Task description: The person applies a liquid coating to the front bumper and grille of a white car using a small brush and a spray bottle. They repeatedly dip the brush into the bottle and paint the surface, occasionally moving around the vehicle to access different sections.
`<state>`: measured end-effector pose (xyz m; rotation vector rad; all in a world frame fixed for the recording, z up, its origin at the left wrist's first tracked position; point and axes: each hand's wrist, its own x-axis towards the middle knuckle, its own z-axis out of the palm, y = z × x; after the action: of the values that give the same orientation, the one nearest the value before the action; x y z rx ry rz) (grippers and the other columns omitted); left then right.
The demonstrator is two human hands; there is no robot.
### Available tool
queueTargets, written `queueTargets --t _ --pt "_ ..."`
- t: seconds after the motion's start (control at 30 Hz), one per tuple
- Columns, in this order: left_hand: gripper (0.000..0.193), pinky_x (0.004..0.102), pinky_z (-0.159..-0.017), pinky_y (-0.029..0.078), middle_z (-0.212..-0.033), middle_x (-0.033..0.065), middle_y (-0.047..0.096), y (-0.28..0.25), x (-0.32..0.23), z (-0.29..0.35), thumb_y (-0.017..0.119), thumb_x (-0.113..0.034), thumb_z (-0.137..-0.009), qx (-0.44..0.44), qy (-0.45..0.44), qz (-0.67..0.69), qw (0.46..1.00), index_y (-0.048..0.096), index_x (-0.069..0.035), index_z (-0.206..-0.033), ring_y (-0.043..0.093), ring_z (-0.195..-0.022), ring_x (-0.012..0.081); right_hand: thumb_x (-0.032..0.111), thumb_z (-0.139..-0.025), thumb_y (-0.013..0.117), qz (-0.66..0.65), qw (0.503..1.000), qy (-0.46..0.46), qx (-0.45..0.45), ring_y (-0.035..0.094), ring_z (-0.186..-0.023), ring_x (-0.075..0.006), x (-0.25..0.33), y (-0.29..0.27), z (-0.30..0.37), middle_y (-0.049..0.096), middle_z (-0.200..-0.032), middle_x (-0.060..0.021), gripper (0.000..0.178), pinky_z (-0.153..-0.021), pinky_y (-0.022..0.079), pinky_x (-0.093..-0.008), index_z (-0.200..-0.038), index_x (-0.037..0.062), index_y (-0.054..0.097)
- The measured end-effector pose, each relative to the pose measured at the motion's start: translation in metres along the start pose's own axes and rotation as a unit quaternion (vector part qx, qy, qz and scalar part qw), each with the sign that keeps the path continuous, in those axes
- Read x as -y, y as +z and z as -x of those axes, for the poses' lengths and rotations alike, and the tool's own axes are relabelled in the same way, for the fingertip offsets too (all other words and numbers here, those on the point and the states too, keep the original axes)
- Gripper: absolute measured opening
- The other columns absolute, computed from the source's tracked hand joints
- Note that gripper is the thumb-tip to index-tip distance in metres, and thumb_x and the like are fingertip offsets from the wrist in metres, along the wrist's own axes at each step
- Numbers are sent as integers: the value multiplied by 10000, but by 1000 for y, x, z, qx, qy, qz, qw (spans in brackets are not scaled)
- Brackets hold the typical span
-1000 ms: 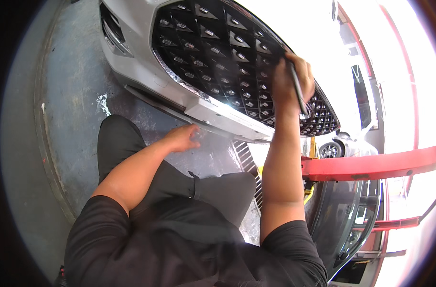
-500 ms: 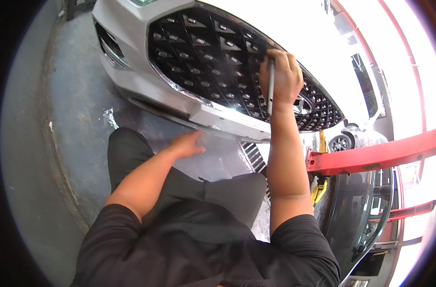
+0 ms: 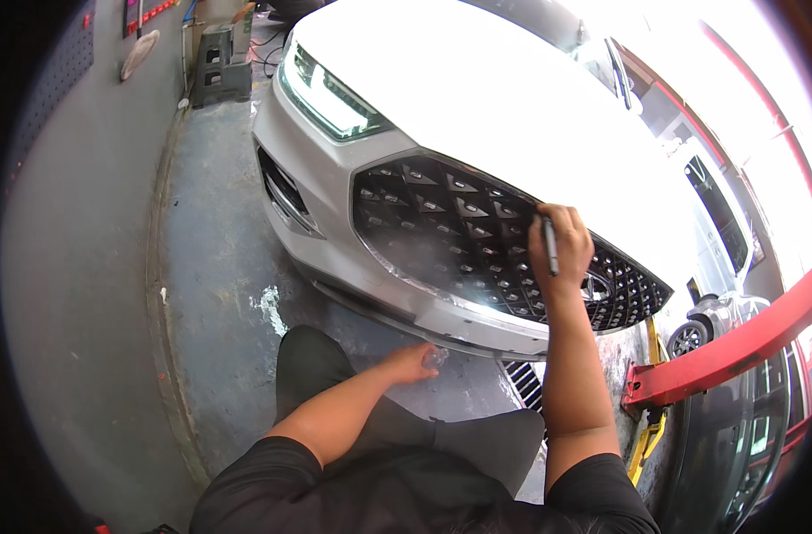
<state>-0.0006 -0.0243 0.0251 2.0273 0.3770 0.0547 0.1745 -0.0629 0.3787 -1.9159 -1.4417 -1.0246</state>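
A white car's black grille (image 3: 450, 222) with rows of small bright studs faces me. At the grille's upper edge my right hand (image 3: 561, 245) is closed around a slim grey rod-shaped tool (image 3: 551, 249); the tool's far end is hidden by my fingers. Lower down, my left hand (image 3: 412, 363) is just under the front bumper (image 3: 424, 307), over my knees. Its fingers are curled on a small clear thing (image 3: 436, 358), too blurred to name. The lit headlight (image 3: 330, 93) is at the car's left corner.
A grey wall (image 3: 85, 267) runs along the left, with a dark step stool (image 3: 223, 67) beyond. On the right stand a red lift arm (image 3: 735, 347), a yellow support (image 3: 646, 449) and a dark car (image 3: 717, 454). A floor grate (image 3: 523, 383) lies beneath the bumper.
My view has tipped up and turned left, so the car appears lower and the headlight and stool show. My left hand's fingers have drawn closer together. The right hand keeps the rod-shaped tool at the grille's edge.
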Motion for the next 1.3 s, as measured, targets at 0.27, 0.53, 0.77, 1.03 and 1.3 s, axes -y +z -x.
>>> queueTargets --t 0.27,0.53,0.77,1.03,1.3 --pt "689 460 -1038 541 -1340 201 698 0 4 4 859 -376 -872 15 -1 -13 1000 580 -96 -1436 679 -1239 358 91 -856 776 -39 998 52 -16 726 -892 -367 -21 -22 20 742 -988 -133 179 -802 573 -454 -1031 84 742" --pt "650 436 -1041 539 -1340 170 679 -3 -3 4 857 -321 -883 -36 19 11 999 580 -118 -1435 670 -1233 337 203 -931 792 -194 933 284 104 699 -838 -173 -10 -39 162 756 -903 -85 242 -795 549 -324 -1087 19 765" --pt "600 452 -1050 529 -1418 166 629 1 -13 19 842 -329 -886 -127 100 -19 987 612 -172 -1417 651 -1254 366 231 -982 780 -369 730 559 137 628 -729 -104 -10 -8 317 691 -823 -17 172 -638 493 -287 -1049 76 755" --pt "592 446 -1030 538 -1337 122 650 3 -44 51 839 -352 -891 -95 52 -47 993 606 -165 -1403 643 -1264 330 300 -1046 707 -409 709 544 187 635 -728 -111 7 -14 350 678 -883 -21 234 -626 482 -266 -1145 88 713" --pt "592 443 -1025 539 -1295 130 660 21 -37 50 836 -355 -892 -95 89 -48 990 609 -174 -1408 658 -1224 326 408 -1106 614 -453 579 669 107 622 -762 -110 -1 -12 393 682 -965 -38 320 -654 485 -254 -1248 125 657"
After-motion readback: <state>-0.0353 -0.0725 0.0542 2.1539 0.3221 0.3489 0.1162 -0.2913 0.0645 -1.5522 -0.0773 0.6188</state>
